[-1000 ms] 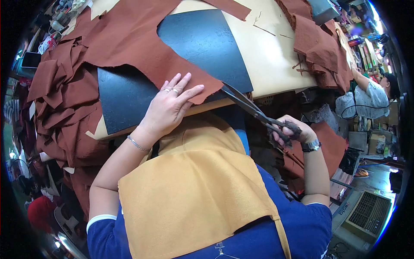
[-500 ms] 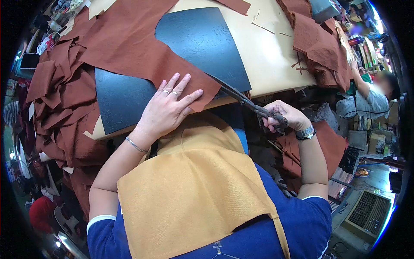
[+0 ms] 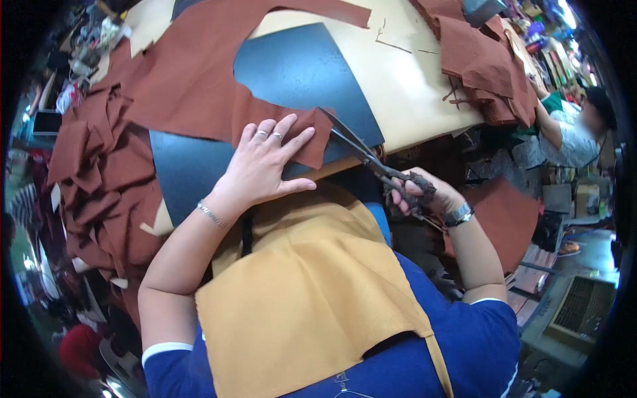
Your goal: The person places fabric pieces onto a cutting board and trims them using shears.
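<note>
My left hand is palm-down, fingers spread wide, pressing on the near end of the brown cloth. Cloth is under the fingers, not pinched: it shows past the fingertips on the far side and runs on to the right as a short squared end. My left thumb points right, apart from the other fingers, just near of that end's lower edge. Two rings on the fingers, chain bracelet on the wrist.

My right hand is curled around the handles of the scissors, fingers narrow on the grip, handles wrapped in something dark and ragged. Blades point far and left, a little apart, tip at the right edge of the cloth end, right of my left fingers and well clear of them. Can't tell if the edge sits between the blades. Watch on the right wrist.

Cloth stretches far and left across the dark board, which lies on the pale table. Crumpled brown heap at left, brown stack at far right, yellow apron below my hands. Another person is well off to the right.
</note>
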A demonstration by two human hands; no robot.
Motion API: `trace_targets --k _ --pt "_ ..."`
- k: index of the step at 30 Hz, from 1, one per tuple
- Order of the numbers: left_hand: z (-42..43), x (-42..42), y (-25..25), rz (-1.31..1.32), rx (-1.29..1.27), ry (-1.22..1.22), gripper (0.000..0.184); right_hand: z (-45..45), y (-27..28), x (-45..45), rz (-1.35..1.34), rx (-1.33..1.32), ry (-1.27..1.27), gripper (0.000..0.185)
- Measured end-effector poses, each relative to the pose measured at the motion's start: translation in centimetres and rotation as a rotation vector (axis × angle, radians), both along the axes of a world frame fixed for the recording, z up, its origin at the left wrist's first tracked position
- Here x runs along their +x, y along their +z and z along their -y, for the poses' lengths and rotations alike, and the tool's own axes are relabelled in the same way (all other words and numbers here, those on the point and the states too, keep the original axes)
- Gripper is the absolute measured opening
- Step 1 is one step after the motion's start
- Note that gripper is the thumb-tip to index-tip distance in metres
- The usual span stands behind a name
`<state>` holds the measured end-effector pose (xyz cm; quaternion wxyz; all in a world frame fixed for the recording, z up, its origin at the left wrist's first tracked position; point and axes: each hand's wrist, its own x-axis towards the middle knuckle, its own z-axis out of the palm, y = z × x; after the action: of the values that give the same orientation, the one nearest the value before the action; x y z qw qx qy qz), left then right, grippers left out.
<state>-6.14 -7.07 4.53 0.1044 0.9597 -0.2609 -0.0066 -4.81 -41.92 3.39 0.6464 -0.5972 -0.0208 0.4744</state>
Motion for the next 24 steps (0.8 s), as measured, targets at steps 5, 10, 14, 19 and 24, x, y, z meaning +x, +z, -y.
trace_targets --k 5,10,14,19,24 --pt "1.4 5.3 -3.0 0.051 -0.04 -0.013 0.087 -4.7 -2.7 -3.8 -0.101 0.303 -0.258 0.048" --pt "2.1 5.5 -3.6 0.084 -0.031 0.073 0.084 -8.9 -3.0 -3.9 -0.06 0.331 -0.496 0.048" --pt "1.7 5.3 -3.8 0.103 -0.068 0.079 0.083 -10.3 -1.5 -3.9 -0.024 0.194 -0.508 0.05" --pt "1.5 5.4 -3.7 0.066 -0.086 0.083 0.076 -9.8 -1.6 -5.0 0.012 0.18 -0.472 0.053" --pt "1.4 5.3 -3.5 0.09 -0.093 0.041 0.074 -10.5 -1.2 -4.7 0.044 0.113 -0.48 0.053"
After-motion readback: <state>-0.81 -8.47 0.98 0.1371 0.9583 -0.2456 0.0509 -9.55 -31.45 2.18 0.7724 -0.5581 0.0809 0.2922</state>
